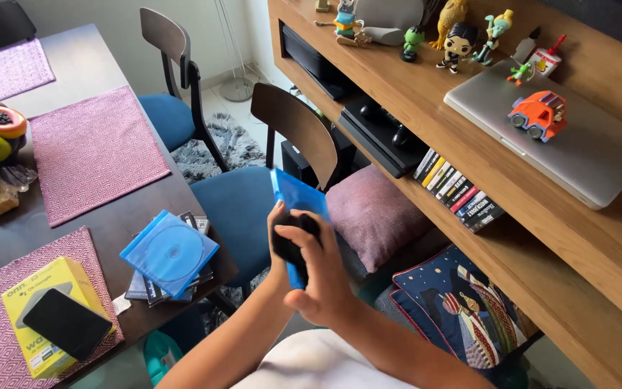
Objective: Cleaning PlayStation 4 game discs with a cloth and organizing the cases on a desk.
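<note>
i see my left hand (280, 238) with its grip clamped on a blue disc case (298, 198), held upright over the blue chair (235, 209), clear of the surface (120, 230). my right hand (322, 277) presses a dark cloth (293, 241) against it, fingers closed. pressing too hard could twist the case loose and drop it.

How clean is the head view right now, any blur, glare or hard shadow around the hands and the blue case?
Head view: even daylight, no hard shadows; the right hand is slightly motion-blurred, and so is the dark cloth against the blue case; the left hand is mostly hidden behind them; soft glare on the open disc case and laptop; straight shelf edges bow a little near the frame borders.
</note>
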